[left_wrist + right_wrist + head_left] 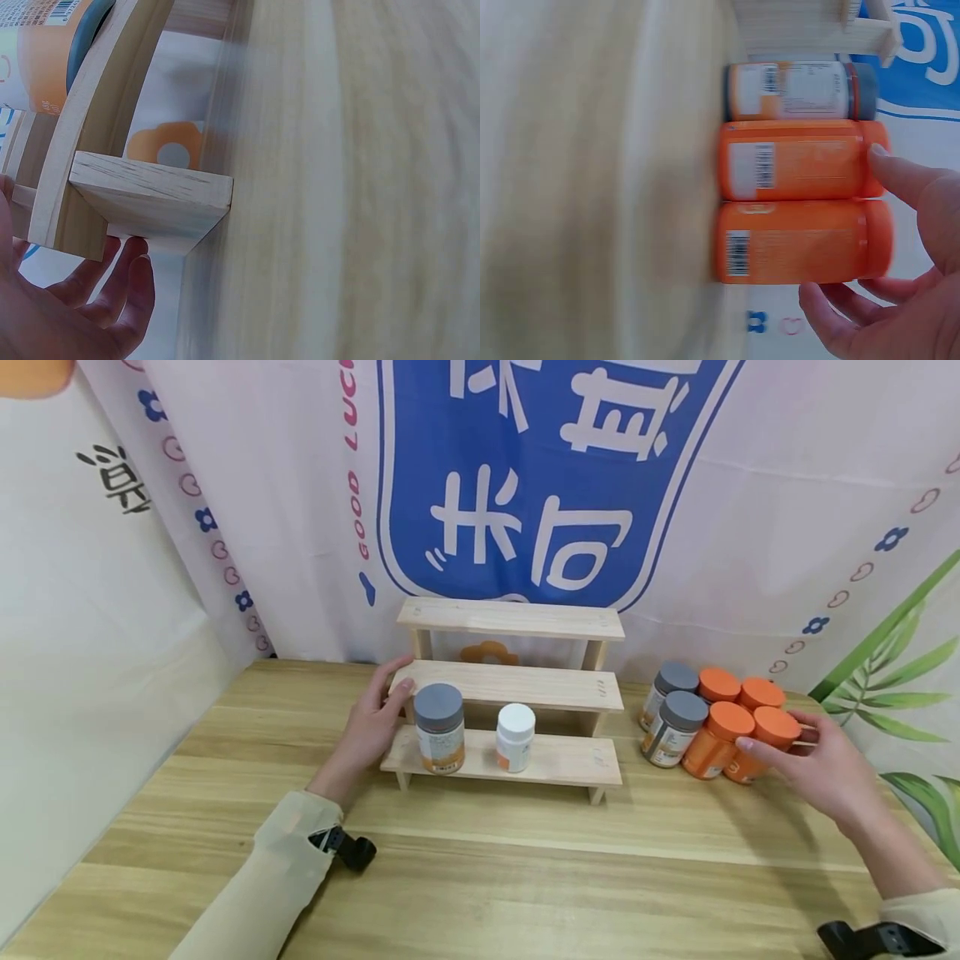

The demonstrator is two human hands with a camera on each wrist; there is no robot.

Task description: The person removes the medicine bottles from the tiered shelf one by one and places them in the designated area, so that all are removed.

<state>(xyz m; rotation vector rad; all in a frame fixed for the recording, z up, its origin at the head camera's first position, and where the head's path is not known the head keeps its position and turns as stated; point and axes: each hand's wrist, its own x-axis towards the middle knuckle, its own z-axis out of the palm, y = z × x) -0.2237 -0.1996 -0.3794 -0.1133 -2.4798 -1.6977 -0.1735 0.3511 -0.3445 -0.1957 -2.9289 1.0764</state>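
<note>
My left hand (377, 703) grips the left end of the middle step of a wooden display stand (517, 683). In the left wrist view its thumb is mostly out of sight, while the fingers (127, 289) reach behind the plank end. On the lowest step stand a grey-capped bottle (440, 729) and a smaller white bottle (515, 737). At the right, my right hand (828, 772) spreads around the nearest right orange bottle (795, 244). Its thumb lies over the neighbouring orange bottle's (802, 161) cap; the other fingers are at the far side. Firm contact cannot be made out.
Two grey-capped bottles (672, 731) stand left of the orange ones, all close together in two rows. A printed cloth (300, 510) hangs behind the stand. The wood-grain table (525, 877) extends in front.
</note>
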